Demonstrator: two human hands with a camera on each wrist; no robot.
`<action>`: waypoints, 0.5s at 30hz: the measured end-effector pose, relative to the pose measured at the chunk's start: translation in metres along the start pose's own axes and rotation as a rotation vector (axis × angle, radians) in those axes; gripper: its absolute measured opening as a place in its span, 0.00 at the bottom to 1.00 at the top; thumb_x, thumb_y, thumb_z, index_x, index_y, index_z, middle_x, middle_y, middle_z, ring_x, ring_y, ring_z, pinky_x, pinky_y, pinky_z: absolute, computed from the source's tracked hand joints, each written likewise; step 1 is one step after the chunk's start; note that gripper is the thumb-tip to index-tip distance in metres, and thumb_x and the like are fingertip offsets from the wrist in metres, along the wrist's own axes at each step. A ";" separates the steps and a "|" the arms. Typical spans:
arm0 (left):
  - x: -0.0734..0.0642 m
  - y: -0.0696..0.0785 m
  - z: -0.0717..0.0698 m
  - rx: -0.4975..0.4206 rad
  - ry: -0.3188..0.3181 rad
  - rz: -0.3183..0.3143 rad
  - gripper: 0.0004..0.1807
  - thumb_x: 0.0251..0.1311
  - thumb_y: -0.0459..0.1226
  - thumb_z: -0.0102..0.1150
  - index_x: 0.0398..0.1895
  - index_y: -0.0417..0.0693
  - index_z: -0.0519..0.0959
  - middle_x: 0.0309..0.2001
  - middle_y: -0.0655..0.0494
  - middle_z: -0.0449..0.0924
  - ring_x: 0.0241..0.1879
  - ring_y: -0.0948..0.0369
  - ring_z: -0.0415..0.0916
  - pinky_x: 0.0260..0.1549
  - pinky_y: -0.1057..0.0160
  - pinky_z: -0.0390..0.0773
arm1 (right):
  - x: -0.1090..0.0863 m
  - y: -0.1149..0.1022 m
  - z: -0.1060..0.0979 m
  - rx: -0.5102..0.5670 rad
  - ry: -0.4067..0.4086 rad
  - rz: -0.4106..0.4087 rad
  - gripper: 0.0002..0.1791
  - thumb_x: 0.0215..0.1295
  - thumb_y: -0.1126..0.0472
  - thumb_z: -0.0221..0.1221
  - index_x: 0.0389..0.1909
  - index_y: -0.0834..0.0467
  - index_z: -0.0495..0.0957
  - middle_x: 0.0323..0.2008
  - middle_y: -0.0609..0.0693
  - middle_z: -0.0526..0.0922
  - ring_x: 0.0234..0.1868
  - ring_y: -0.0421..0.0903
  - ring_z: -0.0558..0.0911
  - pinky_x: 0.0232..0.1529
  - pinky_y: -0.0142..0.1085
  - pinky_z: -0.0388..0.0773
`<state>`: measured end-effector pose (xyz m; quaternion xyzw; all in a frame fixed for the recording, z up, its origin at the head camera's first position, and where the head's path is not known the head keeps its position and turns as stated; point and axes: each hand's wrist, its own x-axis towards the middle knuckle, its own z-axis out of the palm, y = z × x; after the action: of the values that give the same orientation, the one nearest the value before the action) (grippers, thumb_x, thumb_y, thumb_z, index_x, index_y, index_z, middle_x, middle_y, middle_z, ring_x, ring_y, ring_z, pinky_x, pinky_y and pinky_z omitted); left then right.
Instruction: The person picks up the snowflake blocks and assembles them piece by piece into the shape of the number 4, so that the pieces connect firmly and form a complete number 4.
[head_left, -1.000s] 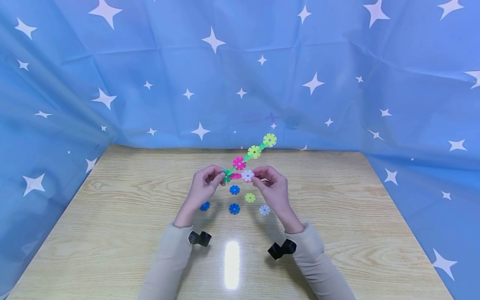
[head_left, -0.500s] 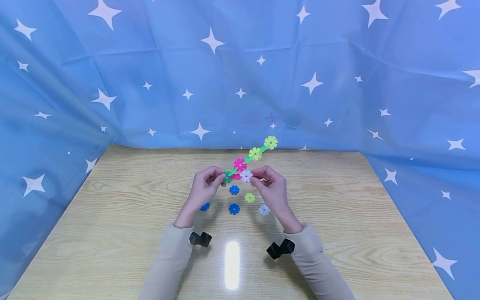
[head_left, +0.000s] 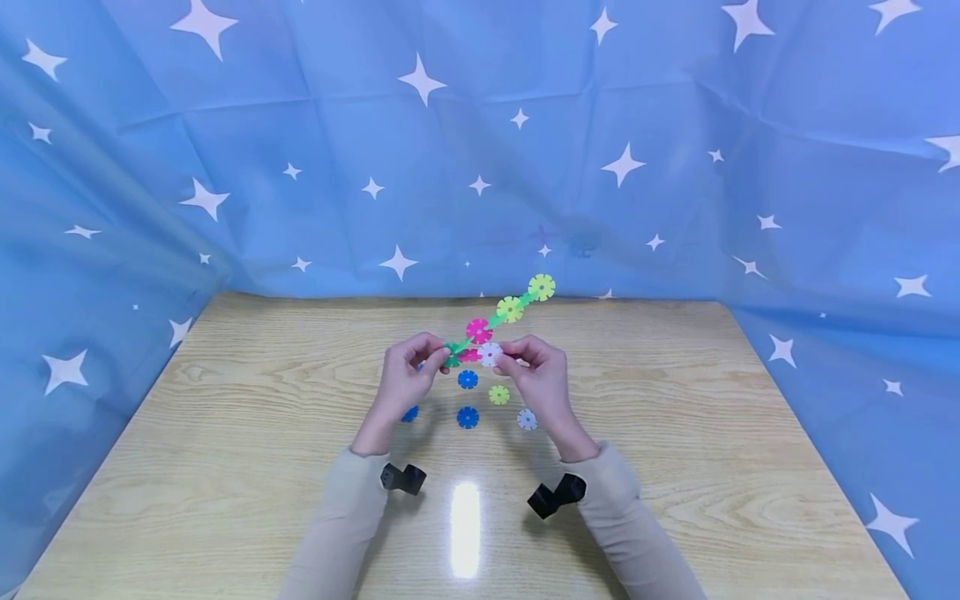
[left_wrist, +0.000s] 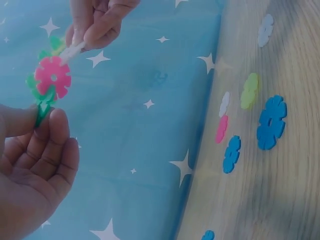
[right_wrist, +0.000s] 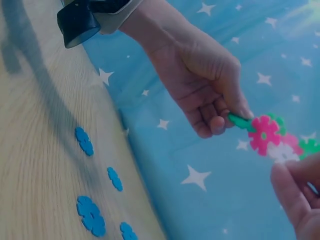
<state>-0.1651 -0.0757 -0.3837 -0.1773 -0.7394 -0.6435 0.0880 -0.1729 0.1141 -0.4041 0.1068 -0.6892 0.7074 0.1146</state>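
Above the table, a chain of slotted plastic snowflake discs slants up and away to the right. Its dark green disc (head_left: 452, 355) is pinched between the thumb and fingers of my left hand (head_left: 401, 371). With its thumb and fingertips, my right hand (head_left: 542, 375) pinches a white disc (head_left: 490, 354) by its edge. That white disc meets the pink disc (head_left: 470, 355) sticking out beside the green one. Further up the chain come another pink disc (head_left: 479, 331), light green links and two yellow-green discs (head_left: 510, 309). In the left wrist view the white disc (left_wrist: 72, 52) is edge-on.
Loose discs lie flat on the wooden table (head_left: 675, 417): several blue ones (head_left: 468, 417), a yellow-green one (head_left: 498, 395) and a white one (head_left: 527, 419). The left wrist view also shows a loose pink disc (left_wrist: 221, 129). A blue starred curtain (head_left: 337, 225) hangs behind.
My right hand has shifted slightly left with the white disc, closer to the green disc. The chain's upper end has dipped a little. The loose discs stay put.
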 end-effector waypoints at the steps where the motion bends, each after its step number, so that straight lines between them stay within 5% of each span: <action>1: 0.000 0.000 0.000 -0.004 0.003 0.001 0.05 0.60 0.22 0.53 0.29 0.24 0.76 0.26 0.32 0.76 0.27 0.37 0.74 0.25 0.73 0.75 | 0.000 -0.001 0.000 0.005 0.004 0.004 0.04 0.53 0.80 0.60 0.31 0.77 0.76 0.33 0.69 0.81 0.25 0.38 0.81 0.30 0.33 0.83; 5: 0.000 0.000 0.000 -0.006 0.012 0.005 0.05 0.61 0.22 0.52 0.30 0.24 0.76 0.27 0.30 0.76 0.28 0.37 0.74 0.27 0.71 0.76 | 0.000 -0.003 0.003 0.059 0.023 0.030 0.04 0.52 0.81 0.59 0.30 0.78 0.76 0.29 0.58 0.82 0.24 0.39 0.81 0.28 0.33 0.83; 10: 0.000 0.000 -0.001 0.007 0.024 0.010 0.05 0.61 0.23 0.52 0.30 0.25 0.76 0.27 0.31 0.77 0.29 0.39 0.75 0.33 0.56 0.80 | -0.001 -0.003 0.007 0.127 0.033 0.078 0.05 0.52 0.82 0.59 0.31 0.80 0.74 0.28 0.53 0.82 0.24 0.40 0.80 0.28 0.32 0.82; 15: 0.000 -0.001 -0.002 0.005 0.026 0.013 0.05 0.61 0.23 0.52 0.30 0.25 0.76 0.27 0.32 0.77 0.29 0.37 0.75 0.32 0.63 0.79 | 0.000 -0.002 0.007 0.114 0.030 0.098 0.06 0.52 0.81 0.60 0.32 0.79 0.75 0.29 0.54 0.82 0.25 0.40 0.81 0.31 0.39 0.83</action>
<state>-0.1652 -0.0777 -0.3842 -0.1735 -0.7386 -0.6434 0.1021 -0.1719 0.1072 -0.4020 0.0689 -0.6503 0.7519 0.0838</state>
